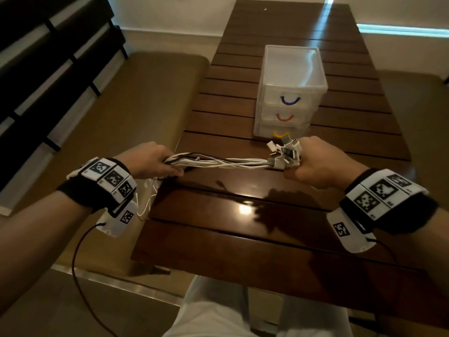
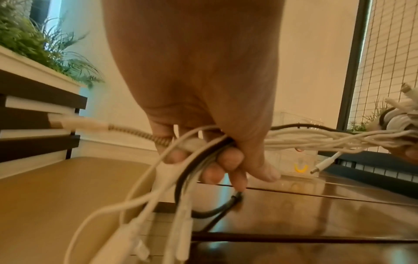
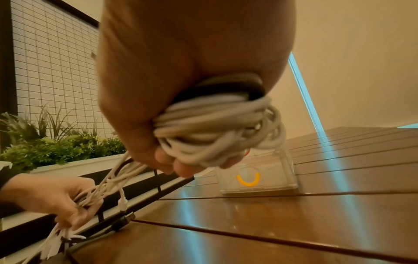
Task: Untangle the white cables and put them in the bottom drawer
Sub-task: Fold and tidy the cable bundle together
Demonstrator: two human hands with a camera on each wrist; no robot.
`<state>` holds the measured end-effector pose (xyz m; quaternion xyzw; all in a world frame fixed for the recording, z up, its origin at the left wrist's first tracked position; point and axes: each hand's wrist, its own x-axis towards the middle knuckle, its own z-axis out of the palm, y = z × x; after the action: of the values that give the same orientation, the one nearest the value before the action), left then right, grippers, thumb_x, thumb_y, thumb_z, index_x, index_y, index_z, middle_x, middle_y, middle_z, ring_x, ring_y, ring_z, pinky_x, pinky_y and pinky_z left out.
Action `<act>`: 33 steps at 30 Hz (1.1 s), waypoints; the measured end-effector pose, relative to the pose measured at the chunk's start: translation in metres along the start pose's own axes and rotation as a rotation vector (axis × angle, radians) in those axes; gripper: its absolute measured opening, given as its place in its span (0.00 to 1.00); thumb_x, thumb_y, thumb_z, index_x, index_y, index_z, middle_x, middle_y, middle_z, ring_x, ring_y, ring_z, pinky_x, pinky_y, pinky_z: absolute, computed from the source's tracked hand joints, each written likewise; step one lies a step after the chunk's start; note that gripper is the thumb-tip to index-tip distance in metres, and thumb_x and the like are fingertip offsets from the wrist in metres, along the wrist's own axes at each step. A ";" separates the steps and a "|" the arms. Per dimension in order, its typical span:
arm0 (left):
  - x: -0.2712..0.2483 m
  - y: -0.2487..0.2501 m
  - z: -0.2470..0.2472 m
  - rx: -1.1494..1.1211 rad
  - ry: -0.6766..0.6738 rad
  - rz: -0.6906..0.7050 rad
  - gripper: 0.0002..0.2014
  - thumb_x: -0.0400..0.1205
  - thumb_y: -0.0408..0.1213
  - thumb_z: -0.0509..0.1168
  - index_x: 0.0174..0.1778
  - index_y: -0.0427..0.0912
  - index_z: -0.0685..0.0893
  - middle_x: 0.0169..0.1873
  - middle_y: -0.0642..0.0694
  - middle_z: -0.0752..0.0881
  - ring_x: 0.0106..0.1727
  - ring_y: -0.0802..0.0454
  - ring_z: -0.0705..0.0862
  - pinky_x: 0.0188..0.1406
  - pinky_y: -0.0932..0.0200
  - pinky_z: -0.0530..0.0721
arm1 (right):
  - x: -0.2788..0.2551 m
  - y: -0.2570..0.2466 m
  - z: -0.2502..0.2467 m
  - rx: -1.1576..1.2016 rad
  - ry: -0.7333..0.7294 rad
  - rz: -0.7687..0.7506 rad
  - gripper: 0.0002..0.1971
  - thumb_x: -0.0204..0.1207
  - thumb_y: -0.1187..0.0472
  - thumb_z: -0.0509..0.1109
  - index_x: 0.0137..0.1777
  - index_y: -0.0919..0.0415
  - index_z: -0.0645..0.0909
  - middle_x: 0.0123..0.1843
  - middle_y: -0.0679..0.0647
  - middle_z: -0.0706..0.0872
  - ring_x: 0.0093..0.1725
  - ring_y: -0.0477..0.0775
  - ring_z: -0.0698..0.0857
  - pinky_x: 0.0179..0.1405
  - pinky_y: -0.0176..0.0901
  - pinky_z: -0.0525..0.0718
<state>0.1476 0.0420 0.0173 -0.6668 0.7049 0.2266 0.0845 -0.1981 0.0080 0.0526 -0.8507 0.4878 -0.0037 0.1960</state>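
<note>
A bundle of white cables (image 1: pixel 228 163) with a dark cable among them stretches level above the wooden table (image 1: pixel 243 229), held between both hands. My left hand (image 1: pixel 155 160) grips one end at the table's left edge; loose ends (image 2: pixel 140 223) hang below its fingers (image 2: pixel 228 160). My right hand (image 1: pixel 313 161) grips the other end, where several plugs (image 1: pixel 284 152) stick out and the cables (image 3: pixel 214 128) are looped round in its fist. The clear drawer unit (image 1: pixel 289 93) stands just beyond the right hand; its bottom drawer (image 3: pixel 248 180), with a yellow handle, is closed.
The unit's upper drawers have a blue handle (image 1: pixel 289 100) and a red handle (image 1: pixel 284 117). A cushioned bench (image 1: pixel 136 113) runs along the table's left side. A planter with green plants (image 3: pixel 56 148) stands behind it. My legs (image 1: pixel 218 312) sit under the near table edge.
</note>
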 end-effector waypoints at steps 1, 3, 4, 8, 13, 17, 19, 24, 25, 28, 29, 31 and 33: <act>0.000 0.000 0.001 0.000 0.015 -0.006 0.15 0.77 0.58 0.69 0.28 0.56 0.80 0.26 0.52 0.83 0.28 0.57 0.81 0.25 0.62 0.70 | -0.001 0.001 0.000 -0.001 -0.002 0.009 0.06 0.70 0.57 0.74 0.36 0.55 0.79 0.33 0.51 0.83 0.36 0.56 0.83 0.33 0.50 0.80; 0.003 -0.005 0.003 0.023 0.079 -0.021 0.21 0.74 0.69 0.64 0.28 0.55 0.80 0.26 0.49 0.83 0.29 0.54 0.81 0.25 0.59 0.70 | -0.004 0.002 -0.001 0.004 0.008 0.023 0.07 0.69 0.58 0.74 0.35 0.55 0.79 0.32 0.50 0.83 0.35 0.55 0.82 0.32 0.48 0.79; 0.005 -0.010 0.002 0.037 0.122 -0.039 0.27 0.69 0.76 0.59 0.28 0.54 0.80 0.27 0.47 0.84 0.30 0.52 0.82 0.25 0.59 0.71 | -0.004 0.001 -0.001 0.021 0.020 0.028 0.07 0.69 0.58 0.74 0.34 0.55 0.79 0.31 0.50 0.83 0.34 0.55 0.82 0.31 0.48 0.79; 0.004 -0.029 0.004 0.177 0.116 -0.118 0.34 0.65 0.80 0.52 0.34 0.52 0.83 0.28 0.45 0.85 0.31 0.49 0.84 0.27 0.59 0.78 | -0.005 -0.012 0.009 0.060 0.006 -0.018 0.07 0.69 0.57 0.72 0.34 0.54 0.78 0.31 0.49 0.82 0.33 0.54 0.82 0.33 0.54 0.83; -0.011 -0.045 -0.009 0.128 0.485 -0.118 0.22 0.81 0.58 0.63 0.30 0.45 0.82 0.25 0.45 0.83 0.29 0.44 0.82 0.31 0.49 0.83 | -0.003 -0.012 0.008 0.132 0.058 -0.026 0.06 0.68 0.60 0.74 0.35 0.57 0.80 0.32 0.53 0.84 0.33 0.58 0.83 0.35 0.58 0.84; -0.006 -0.046 -0.007 0.182 0.534 -0.080 0.21 0.82 0.57 0.62 0.30 0.46 0.80 0.25 0.46 0.82 0.29 0.44 0.81 0.30 0.50 0.82 | -0.005 -0.008 0.004 0.134 0.071 -0.002 0.06 0.68 0.59 0.75 0.34 0.55 0.79 0.31 0.52 0.84 0.34 0.57 0.83 0.35 0.55 0.84; 0.003 -0.045 0.004 0.236 0.298 -0.170 0.20 0.78 0.63 0.64 0.34 0.50 0.83 0.28 0.48 0.84 0.32 0.49 0.83 0.34 0.51 0.86 | -0.007 -0.006 0.008 0.120 0.049 0.016 0.07 0.67 0.59 0.74 0.32 0.55 0.78 0.30 0.51 0.84 0.33 0.55 0.83 0.33 0.54 0.83; 0.012 -0.029 0.007 0.105 -0.235 -0.245 0.38 0.70 0.56 0.78 0.76 0.54 0.73 0.63 0.47 0.84 0.64 0.45 0.81 0.64 0.48 0.79 | -0.015 0.001 0.020 0.084 -0.020 0.048 0.09 0.68 0.57 0.73 0.31 0.53 0.76 0.30 0.50 0.82 0.32 0.55 0.82 0.30 0.48 0.78; 0.012 -0.022 0.003 0.078 -0.302 -0.263 0.49 0.68 0.53 0.80 0.83 0.54 0.62 0.73 0.46 0.78 0.73 0.42 0.75 0.70 0.46 0.73 | -0.016 0.002 0.020 0.086 -0.026 0.055 0.09 0.68 0.57 0.73 0.31 0.53 0.76 0.30 0.50 0.82 0.32 0.54 0.82 0.29 0.47 0.77; 0.004 0.015 -0.017 0.087 -0.202 -0.146 0.63 0.66 0.57 0.77 0.86 0.48 0.39 0.86 0.45 0.53 0.84 0.43 0.58 0.80 0.47 0.61 | -0.016 0.003 0.019 0.108 -0.025 0.074 0.12 0.68 0.58 0.74 0.29 0.52 0.74 0.29 0.49 0.82 0.31 0.52 0.81 0.27 0.44 0.73; 0.000 0.033 -0.022 0.083 -0.095 -0.038 0.62 0.66 0.62 0.74 0.86 0.49 0.39 0.86 0.48 0.49 0.85 0.46 0.55 0.80 0.49 0.59 | -0.015 0.002 0.019 0.120 -0.023 0.076 0.12 0.68 0.58 0.74 0.28 0.51 0.74 0.29 0.50 0.82 0.32 0.53 0.81 0.28 0.45 0.74; -0.007 0.078 -0.021 0.038 0.027 0.185 0.55 0.69 0.68 0.65 0.86 0.52 0.43 0.86 0.53 0.47 0.85 0.50 0.54 0.82 0.51 0.57 | -0.013 -0.002 0.018 0.151 -0.018 0.071 0.12 0.67 0.59 0.75 0.29 0.51 0.75 0.30 0.50 0.83 0.33 0.54 0.82 0.31 0.49 0.78; -0.006 0.119 -0.004 0.010 -0.010 0.317 0.47 0.75 0.66 0.61 0.86 0.54 0.48 0.86 0.52 0.54 0.84 0.49 0.57 0.82 0.49 0.54 | -0.011 -0.003 0.019 0.219 -0.013 0.072 0.09 0.66 0.61 0.76 0.32 0.53 0.78 0.32 0.52 0.85 0.32 0.55 0.84 0.31 0.48 0.81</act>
<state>0.0322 0.0471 0.0479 -0.5458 0.8020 0.2367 0.0547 -0.1978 0.0251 0.0381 -0.8059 0.5136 -0.0444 0.2912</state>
